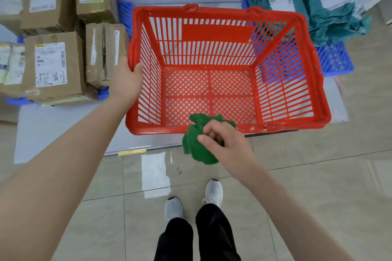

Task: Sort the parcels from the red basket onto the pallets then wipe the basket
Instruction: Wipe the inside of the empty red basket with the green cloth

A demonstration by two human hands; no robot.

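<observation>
Both hands busy: left hand (pixel 125 78) grips basket (pixel 275 127) rim; right hand (pixel 224 144) bunches cloth (pixel 195 146).

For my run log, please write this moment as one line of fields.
stage: wiping | red basket: no parcels inside | left hand: grips basket's left rim | right hand: holds green cloth at near rim

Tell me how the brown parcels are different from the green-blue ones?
The cardboard boxes are brown, stiff and square-edged; the teal bags are soft and crumpled. The boxes sit to the left of the red basket, the bags to its right. The boxes stand side by side and stacked; the bags lie in a floppy, overlapping heap. Both carry white labels and rest on blue pallets.
</observation>
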